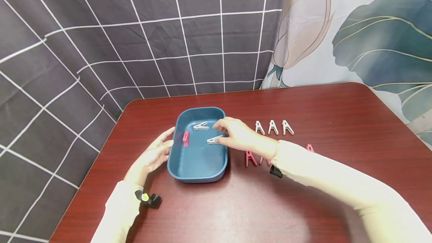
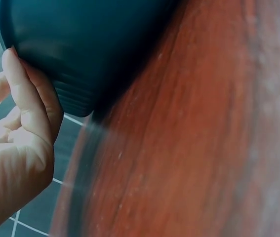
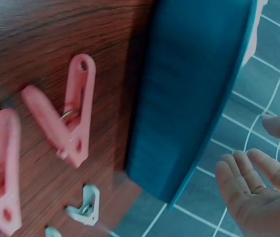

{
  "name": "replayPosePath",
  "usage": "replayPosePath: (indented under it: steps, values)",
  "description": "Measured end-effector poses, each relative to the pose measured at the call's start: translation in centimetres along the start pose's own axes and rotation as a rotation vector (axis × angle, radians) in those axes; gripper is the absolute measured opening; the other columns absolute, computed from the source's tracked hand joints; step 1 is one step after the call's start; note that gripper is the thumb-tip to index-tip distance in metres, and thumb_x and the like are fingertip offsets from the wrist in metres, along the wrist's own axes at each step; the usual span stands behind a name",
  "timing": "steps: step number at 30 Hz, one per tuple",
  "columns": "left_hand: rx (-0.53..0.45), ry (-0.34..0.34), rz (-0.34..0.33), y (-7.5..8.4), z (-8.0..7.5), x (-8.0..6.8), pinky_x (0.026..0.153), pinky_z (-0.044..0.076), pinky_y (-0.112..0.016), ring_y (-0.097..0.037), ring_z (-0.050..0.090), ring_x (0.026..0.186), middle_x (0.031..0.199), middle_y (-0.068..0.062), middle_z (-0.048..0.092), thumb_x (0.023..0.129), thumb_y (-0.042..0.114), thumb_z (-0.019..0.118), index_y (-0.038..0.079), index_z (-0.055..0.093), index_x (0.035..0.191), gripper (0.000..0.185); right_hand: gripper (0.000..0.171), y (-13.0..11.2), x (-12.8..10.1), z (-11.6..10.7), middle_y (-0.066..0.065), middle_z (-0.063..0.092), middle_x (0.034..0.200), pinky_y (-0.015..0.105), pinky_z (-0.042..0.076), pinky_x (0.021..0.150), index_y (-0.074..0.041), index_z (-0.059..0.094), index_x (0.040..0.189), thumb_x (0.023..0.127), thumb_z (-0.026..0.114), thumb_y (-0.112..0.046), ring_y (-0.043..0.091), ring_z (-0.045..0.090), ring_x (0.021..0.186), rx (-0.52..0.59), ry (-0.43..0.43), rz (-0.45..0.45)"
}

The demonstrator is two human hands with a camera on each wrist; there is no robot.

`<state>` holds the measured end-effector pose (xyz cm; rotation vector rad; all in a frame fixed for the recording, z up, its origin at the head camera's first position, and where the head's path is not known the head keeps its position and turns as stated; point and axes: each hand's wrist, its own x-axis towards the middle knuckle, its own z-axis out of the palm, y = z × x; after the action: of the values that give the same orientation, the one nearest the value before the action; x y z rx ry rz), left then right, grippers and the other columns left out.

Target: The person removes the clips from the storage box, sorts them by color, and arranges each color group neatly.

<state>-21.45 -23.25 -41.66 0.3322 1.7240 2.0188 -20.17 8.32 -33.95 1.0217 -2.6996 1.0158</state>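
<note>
A blue tray (image 1: 197, 164) sits on the dark red table (image 1: 303, 108). In it lie a pink clothes peg (image 1: 185, 138) and two white pegs (image 1: 201, 125), (image 1: 213, 140). My left hand (image 1: 165, 141) rests with straight fingers against the tray's left outer wall; the left wrist view shows a finger (image 2: 23, 94) pressed to the tray (image 2: 80, 44). My right hand (image 1: 221, 130) hovers over the tray's right side, fingers relaxed, just beside the nearer white peg. In the right wrist view that hand (image 3: 258, 197) is spread and holds nothing past the tray's wall (image 3: 194, 89).
Three white pegs (image 1: 272, 127) stand in a row on the table right of the tray. Pink pegs (image 1: 251, 158) lie nearer, partly under my right sleeve, also pink pegs (image 3: 68, 118) in the right wrist view. A checked curtain (image 1: 101, 48) hangs behind the table's left edge.
</note>
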Motion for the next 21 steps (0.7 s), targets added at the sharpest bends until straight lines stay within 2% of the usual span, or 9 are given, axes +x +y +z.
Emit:
replayPosePath:
  steps: [6,12,17,21]
  values:
    - [-0.033,0.001,-0.009,0.6,0.0,0.2,0.078,0.056,-0.032,-0.016,0.067,0.097,0.119,-0.003,0.060,0.102,0.002,0.033,0.013,0.012,0.152,0.056,0.034,-0.4,1.6,1.5,0.015,0.062,0.100,0.035,0.051,0.080,0.002,0.062,0.111,0.082,0.070,-0.013,0.025,0.059,0.092,-0.078,-0.074,-0.030]
    - [-0.052,-0.005,-0.046,1.3,1.2,0.4,0.080,0.055,-0.032,-0.017,0.065,0.099,0.123,-0.006,0.056,0.101,0.000,0.033,0.011,0.008,0.153,0.058,0.037,-0.1,2.0,3.3,0.016,0.060,0.106,0.036,0.051,0.081,0.001,0.061,0.115,0.083,0.069,-0.016,0.025,0.059,0.091,-0.203,-0.141,0.020]
    - [-0.041,0.005,-0.063,1.6,1.8,0.0,0.080,0.055,-0.032,-0.018,0.065,0.099,0.128,-0.012,0.051,0.101,0.000,0.033,0.011,0.008,0.153,0.058,0.028,0.0,2.3,5.0,0.016,0.058,0.095,0.041,0.052,0.075,0.002,0.061,0.106,0.083,0.069,-0.011,0.029,0.057,0.089,-0.345,-0.156,0.027]
    - [-0.052,0.015,-0.047,1.7,1.4,-0.5,0.079,0.055,-0.032,-0.017,0.066,0.098,0.124,-0.010,0.055,0.101,0.000,0.033,0.010,0.008,0.153,0.058,0.016,-0.4,2.8,5.9,0.016,0.059,0.093,0.043,0.053,0.074,0.002,0.062,0.099,0.085,0.063,-0.005,0.032,0.058,0.089,-0.454,-0.186,0.032]
